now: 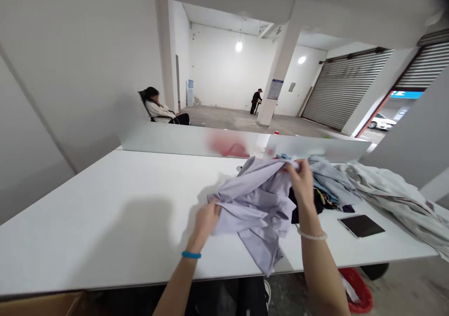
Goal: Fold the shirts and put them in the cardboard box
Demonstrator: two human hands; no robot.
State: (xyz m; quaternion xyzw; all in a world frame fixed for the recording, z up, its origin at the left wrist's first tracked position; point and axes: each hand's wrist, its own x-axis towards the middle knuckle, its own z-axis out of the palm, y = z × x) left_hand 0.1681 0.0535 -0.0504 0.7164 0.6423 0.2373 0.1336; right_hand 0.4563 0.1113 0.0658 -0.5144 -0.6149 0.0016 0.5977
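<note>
A crumpled pale lilac striped shirt (256,204) is held above the white table (115,213), its tail hanging past the front edge. My left hand (206,220), with a blue band at the wrist, grips the shirt's lower left part. My right hand (301,180), wearing a white bead bracelet, pinches the fabric at the shirt's top. Both hands are closed on the cloth.
A pile of other garments (351,180) lies to the right, with a dark tablet (361,226) in front of it. A low white partition (189,140) runs along the table's far edge. A red basket (356,290) sits on the floor. One person sits far left, another stands far back.
</note>
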